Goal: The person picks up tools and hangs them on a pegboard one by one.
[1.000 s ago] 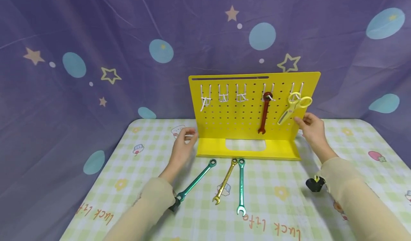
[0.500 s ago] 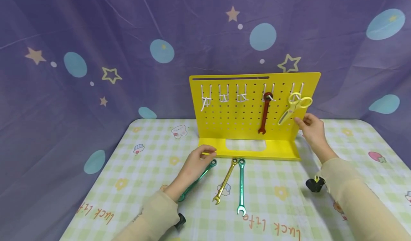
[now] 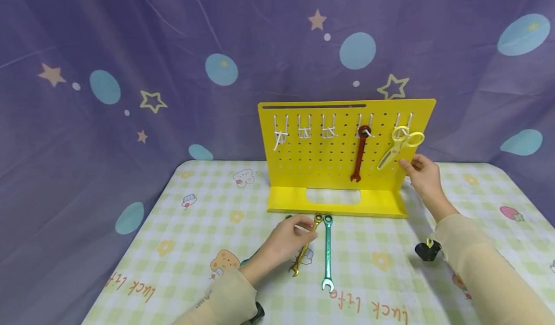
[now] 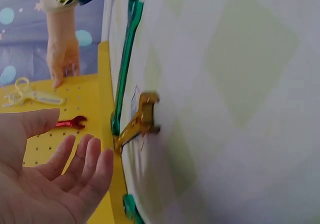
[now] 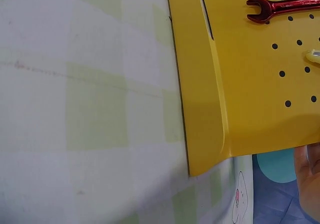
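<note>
My left hand [image 3: 284, 240] hovers palm-down over the gold wrench [image 3: 299, 262], fingers loosely bent. In the left wrist view its thumb and fingers are spread with nothing between them. Beneath that hand and forearm a green wrench [image 3: 248, 261] is mostly hidden. Another green wrench [image 3: 328, 255] lies just right of the gold one. My right hand [image 3: 425, 180] pinches the right edge of the yellow pegboard [image 3: 303, 168], thumb in front and other fingers behind. On the board's hooks hang a red wrench [image 3: 360, 156] and yellow-handled scissors [image 3: 401, 144].
Three white hooks [image 3: 305, 132] on the board's left side carry nothing. The pegboard's base [image 3: 286, 200] stands on a green checked tablecloth [image 3: 195, 228], near the far edge. A purple curtain with stars [image 3: 173, 36] hangs behind.
My left hand has left the board's left side and moved right and nearer, past the left green wrench to the gold one. The right hand stays at the board's edge.
</note>
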`<state>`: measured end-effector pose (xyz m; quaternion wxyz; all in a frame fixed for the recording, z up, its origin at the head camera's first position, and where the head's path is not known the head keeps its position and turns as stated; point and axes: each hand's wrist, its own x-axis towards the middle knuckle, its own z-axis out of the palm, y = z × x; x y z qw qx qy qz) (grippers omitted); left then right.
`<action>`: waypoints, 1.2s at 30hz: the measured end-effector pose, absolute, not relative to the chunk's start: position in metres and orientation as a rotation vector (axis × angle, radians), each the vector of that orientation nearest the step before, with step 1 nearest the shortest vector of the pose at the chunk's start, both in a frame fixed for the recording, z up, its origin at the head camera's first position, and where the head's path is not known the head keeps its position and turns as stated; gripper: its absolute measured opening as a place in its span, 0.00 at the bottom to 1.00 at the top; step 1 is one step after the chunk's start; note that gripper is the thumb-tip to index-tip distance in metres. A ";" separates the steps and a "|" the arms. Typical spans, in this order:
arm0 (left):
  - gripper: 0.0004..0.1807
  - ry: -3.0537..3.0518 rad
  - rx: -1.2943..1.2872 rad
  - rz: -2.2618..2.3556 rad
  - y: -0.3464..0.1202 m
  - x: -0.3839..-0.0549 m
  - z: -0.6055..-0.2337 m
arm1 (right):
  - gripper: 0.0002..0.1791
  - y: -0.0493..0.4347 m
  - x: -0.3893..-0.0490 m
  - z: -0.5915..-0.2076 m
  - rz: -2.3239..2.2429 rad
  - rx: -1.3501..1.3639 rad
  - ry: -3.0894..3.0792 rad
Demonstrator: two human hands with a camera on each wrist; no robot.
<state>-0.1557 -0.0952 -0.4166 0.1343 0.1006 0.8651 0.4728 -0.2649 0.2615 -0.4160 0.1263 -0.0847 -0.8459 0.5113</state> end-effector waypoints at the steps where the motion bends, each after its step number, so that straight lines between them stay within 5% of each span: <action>1: 0.14 2.479 0.286 1.377 -0.093 -0.154 -0.417 | 0.26 0.261 -0.264 -0.416 1.489 -0.246 -2.465; 21: 0.27 2.651 0.346 1.000 -0.060 -0.151 -0.430 | 0.27 0.259 -0.266 -0.418 1.484 -0.236 -2.463; 36: 0.23 2.752 0.347 0.747 -0.039 -0.153 -0.430 | 0.26 0.261 -0.263 -0.419 1.489 -0.210 -2.444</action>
